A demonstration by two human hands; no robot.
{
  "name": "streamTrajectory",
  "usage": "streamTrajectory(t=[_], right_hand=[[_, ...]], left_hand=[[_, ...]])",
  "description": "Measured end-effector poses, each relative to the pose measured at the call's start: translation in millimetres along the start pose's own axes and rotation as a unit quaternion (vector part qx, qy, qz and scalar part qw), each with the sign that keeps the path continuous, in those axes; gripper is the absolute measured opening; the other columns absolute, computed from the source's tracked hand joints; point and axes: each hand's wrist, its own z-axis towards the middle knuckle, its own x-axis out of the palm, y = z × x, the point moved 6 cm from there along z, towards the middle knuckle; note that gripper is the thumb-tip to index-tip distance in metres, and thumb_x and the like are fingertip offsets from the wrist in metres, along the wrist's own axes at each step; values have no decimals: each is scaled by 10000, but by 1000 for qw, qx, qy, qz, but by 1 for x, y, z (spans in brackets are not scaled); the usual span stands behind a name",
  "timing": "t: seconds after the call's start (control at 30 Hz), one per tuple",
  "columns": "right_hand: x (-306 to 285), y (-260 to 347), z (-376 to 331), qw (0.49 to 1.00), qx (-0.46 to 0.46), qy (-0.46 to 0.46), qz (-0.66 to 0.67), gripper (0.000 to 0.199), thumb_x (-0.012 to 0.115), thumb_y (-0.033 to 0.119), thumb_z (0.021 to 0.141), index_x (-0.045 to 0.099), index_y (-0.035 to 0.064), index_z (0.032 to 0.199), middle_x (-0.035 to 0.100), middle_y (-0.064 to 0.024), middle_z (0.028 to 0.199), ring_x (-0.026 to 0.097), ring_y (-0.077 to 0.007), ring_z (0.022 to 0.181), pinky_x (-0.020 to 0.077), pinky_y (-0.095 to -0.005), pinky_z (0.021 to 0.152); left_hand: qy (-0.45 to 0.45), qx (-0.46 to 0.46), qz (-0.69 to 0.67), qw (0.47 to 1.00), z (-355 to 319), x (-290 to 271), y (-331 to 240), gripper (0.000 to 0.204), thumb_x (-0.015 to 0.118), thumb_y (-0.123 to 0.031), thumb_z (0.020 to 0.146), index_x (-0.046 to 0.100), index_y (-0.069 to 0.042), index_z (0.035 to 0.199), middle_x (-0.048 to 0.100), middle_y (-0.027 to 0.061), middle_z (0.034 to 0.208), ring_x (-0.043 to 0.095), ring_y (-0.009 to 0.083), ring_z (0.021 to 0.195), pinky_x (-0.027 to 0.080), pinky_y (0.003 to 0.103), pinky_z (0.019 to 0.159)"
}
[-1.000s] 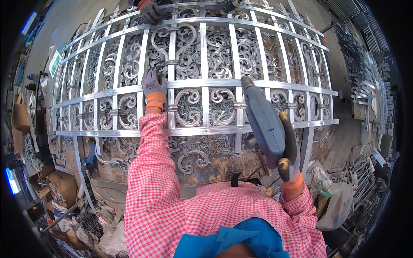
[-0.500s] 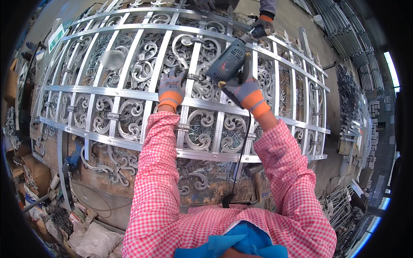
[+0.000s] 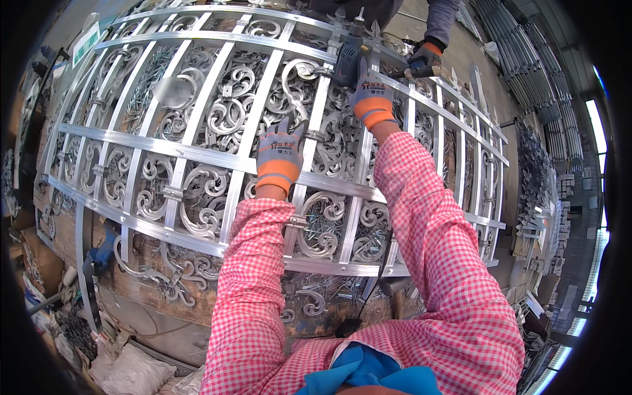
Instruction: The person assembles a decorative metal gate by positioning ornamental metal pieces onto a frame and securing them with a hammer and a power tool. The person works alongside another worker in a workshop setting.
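My right hand (image 3: 373,99), in a grey and orange work glove, grips a dark power drill (image 3: 349,58). The drill's chuck points away from me, over the far rails of a silver metal fence panel (image 3: 217,155). My left hand (image 3: 279,158), gloved alike, rests on a middle rail with its fingers spread. Scrolled ornaments (image 3: 227,118) fill the gaps between the upright bars. On the far side, a co-worker's gloved hand (image 3: 424,58) holds a tool with a brown handle (image 3: 428,71); its other end is hard to make out.
Loose scrolls and many screws (image 3: 322,227) lie on the wooden bench (image 3: 151,289) under the panel. A blue clamp-like tool (image 3: 102,253) is at the near left. Metal bars (image 3: 526,92) are stacked at the far right, with a white sack (image 3: 135,368) at the lower left.
The drill has gone farther away and turned from slanting right to pointing straight ahead. The co-worker's hand has moved off the drill's front end, to the right. My left hand appears lower and farther right.
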Motion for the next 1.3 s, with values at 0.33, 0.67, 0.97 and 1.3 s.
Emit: streamTrajectory(t=[0.33,0.67,0.97,1.3], right_hand=[[-31,2,8,996,41,-28,70,837,707,351,780,313,76,1465,596,-188,1239,623,-295,1080,526,-423,850],[-40,0,15,996,24,-65,57,858,704,455,790,349,44,1455,636,-140,1146,631,-286,1073,522,-412,860],[-36,-3,8,996,-14,-79,42,846,690,450,807,313,79,1467,661,-136,1105,663,-297,979,539,-413,797],[-21,3,-6,995,-57,-74,16,842,702,388,793,307,98,1478,647,-125,1110,646,-286,986,531,-398,791]], left_hand=[[-30,1,-7,1000,-2,6,4,544,633,-257,842,504,-263,1370,425,54,1446,440,317,1275,369,459,1071],[-40,-3,-10,999,-3,5,4,478,597,-282,880,519,-272,1351,465,40,1419,459,306,1253,381,450,1052],[-72,15,2,997,-3,6,-1,524,644,-216,814,550,-255,1327,490,101,1389,480,326,1237,379,447,1059],[-61,12,-13,998,-6,-2,2,523,661,-229,821,553,-275,1330,449,100,1409,467,328,1239,393,457,1046]])
